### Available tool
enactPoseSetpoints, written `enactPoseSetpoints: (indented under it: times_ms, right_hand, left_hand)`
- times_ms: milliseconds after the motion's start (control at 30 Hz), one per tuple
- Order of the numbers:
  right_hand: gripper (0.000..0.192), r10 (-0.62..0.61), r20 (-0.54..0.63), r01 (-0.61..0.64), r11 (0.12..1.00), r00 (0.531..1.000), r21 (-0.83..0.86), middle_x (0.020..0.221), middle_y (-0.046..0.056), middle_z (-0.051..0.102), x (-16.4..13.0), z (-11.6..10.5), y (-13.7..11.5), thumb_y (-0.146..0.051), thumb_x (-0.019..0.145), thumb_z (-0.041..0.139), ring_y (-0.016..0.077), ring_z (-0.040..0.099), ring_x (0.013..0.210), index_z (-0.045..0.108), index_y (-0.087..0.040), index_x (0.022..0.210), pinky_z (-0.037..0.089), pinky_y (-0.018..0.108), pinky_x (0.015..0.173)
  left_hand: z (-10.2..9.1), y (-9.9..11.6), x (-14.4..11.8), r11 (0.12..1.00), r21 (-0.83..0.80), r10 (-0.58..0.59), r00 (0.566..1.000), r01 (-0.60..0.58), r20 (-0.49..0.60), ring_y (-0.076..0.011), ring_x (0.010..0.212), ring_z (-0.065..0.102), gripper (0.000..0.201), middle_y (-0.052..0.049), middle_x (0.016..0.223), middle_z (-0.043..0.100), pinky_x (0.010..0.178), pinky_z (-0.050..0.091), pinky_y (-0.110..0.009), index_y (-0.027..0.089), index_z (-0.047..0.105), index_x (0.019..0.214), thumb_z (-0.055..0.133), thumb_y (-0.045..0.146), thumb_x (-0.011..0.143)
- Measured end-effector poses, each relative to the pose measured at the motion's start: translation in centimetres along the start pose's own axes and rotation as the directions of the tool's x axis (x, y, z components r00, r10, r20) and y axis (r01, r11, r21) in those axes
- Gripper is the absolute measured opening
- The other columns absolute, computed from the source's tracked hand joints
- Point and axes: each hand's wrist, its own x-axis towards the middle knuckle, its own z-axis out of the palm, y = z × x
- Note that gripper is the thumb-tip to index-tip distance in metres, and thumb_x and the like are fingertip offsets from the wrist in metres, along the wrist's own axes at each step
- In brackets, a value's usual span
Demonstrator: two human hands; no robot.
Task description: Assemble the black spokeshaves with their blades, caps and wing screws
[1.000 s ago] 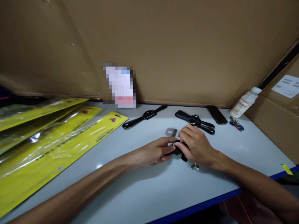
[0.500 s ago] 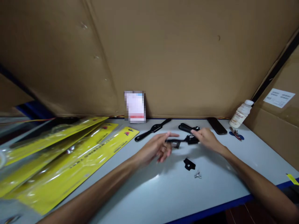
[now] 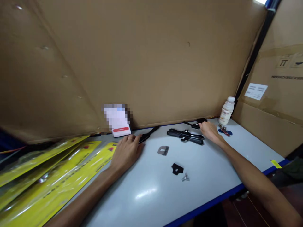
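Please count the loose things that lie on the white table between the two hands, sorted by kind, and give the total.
Black two-handled tool: 1
Silver metal plate: 1
Small black plate: 1
Wing nut: 1
Total: 4

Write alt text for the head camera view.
A person's left hand touches a black handled tool while the right hand sets another black tool by the cardboard wall. On the white table lie a small metal blade, black plate and wing nut.
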Motion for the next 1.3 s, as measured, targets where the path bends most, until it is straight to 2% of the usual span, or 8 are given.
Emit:
enactPoseSetpoints:
  times_ms: [233,567,667,767,800,1033,1200,1300]
  right_hand:
    - [0.036,-0.058,0.100,0.061,0.998,0.993,-0.034,0.121,0.011,0.063,-0.5,1.3,-1.2,-0.040,0.096,0.060,0.0235,0.064,0.107,0.061,-0.013,0.120,0.052,0.045,0.093]
    - [0.037,-0.245,0.030,0.245,0.969,0.969,-0.013,0.118,0.027,0.066,-3.0,-1.4,-3.0,-0.023,0.101,0.039,0.0317,0.060,0.115,0.070,-0.004,0.110,0.042,0.036,0.090]
    - [0.022,-0.444,0.137,0.440,0.896,0.885,0.063,0.101,0.007,0.074,-4.9,-2.5,-4.3,-0.030,0.096,0.055,0.0184,0.067,0.093,0.074,-0.020,0.100,0.042,0.025,0.076]
    - [0.022,-0.696,0.295,0.642,0.718,0.654,0.269,0.081,0.001,0.072,-7.4,-2.5,-5.7,-0.042,0.089,0.065,0.0146,0.062,0.072,0.072,-0.021,0.088,0.037,0.024,0.061]
    - [0.025,-0.710,0.295,0.653,0.704,0.639,0.278,0.078,0.001,0.070,-8.2,-2.3,-6.1,-0.045,0.087,0.067,0.0153,0.061,0.070,0.070,-0.021,0.084,0.035,0.025,0.059]
    - [0.021,-0.691,0.256,0.612,0.719,0.676,0.329,0.067,-0.002,0.063,-8.8,0.0,-6.6,-0.036,0.080,0.075,0.0143,0.055,0.062,0.063,-0.021,0.072,0.030,0.026,0.055]
    - [0.017,-0.534,0.070,0.515,0.836,0.842,0.188,0.075,0.002,0.068,-6.7,0.2,-6.1,-0.035,0.090,0.064,0.0167,0.059,0.068,0.066,-0.020,0.082,0.033,0.027,0.059]
    - [0.017,-0.507,-0.056,0.508,0.842,0.860,0.180,0.092,0.005,0.069,-6.8,0.6,-7.3,-0.034,0.093,0.061,0.0181,0.062,0.082,0.067,-0.019,0.098,0.041,0.029,0.070]
  left_hand:
    - [-0.3,-0.5,-0.2,0.998,-0.065,0.012,0.993,-0.004,0.121,-0.0319,0.104,0.061,0.046,-0.016,0.106,0.068,0.090,0.046,-0.041,0.018,0.068,0.122,0.038,0.023,0.089]
    - [-1.4,0.4,-0.5,0.976,-0.172,-0.105,0.979,0.136,0.177,-0.0309,0.103,0.062,0.048,-0.017,0.109,0.065,0.089,0.047,-0.039,0.006,0.054,0.130,0.039,0.026,0.089]
    - [-1.2,0.8,-0.5,0.971,-0.186,-0.114,0.976,0.150,0.187,-0.0318,0.103,0.062,0.045,-0.017,0.109,0.065,0.088,0.046,-0.039,0.011,0.060,0.122,0.039,0.039,0.094]
    - [-1.2,1.0,-0.4,0.962,-0.197,-0.142,0.963,0.189,0.229,-0.0302,0.097,0.064,0.039,-0.016,0.107,0.067,0.080,0.047,-0.036,0.013,0.061,0.117,0.043,0.040,0.093]
    - [-1.2,1.0,-0.4,0.957,-0.202,-0.156,0.957,0.208,0.244,-0.0295,0.094,0.065,0.038,-0.015,0.104,0.068,0.075,0.048,-0.035,0.014,0.061,0.114,0.044,0.040,0.093]
    - [-1.8,1.8,-0.5,0.942,-0.223,-0.181,0.940,0.250,0.288,-0.0327,0.092,0.067,0.035,-0.017,0.103,0.070,0.071,0.047,-0.035,0.015,0.066,0.099,0.043,0.040,0.093]
    - [-2.5,2.6,-0.7,0.914,-0.303,-0.179,0.938,0.270,0.295,-0.0353,0.099,0.067,0.029,-0.020,0.105,0.071,0.080,0.047,-0.039,0.014,0.065,0.099,0.046,0.034,0.091]
    - [-2.7,2.6,-0.9,0.863,-0.399,-0.197,0.934,0.309,0.297,-0.0367,0.100,0.066,0.025,-0.022,0.104,0.070,0.083,0.046,-0.041,0.013,0.063,0.100,0.049,0.030,0.090]
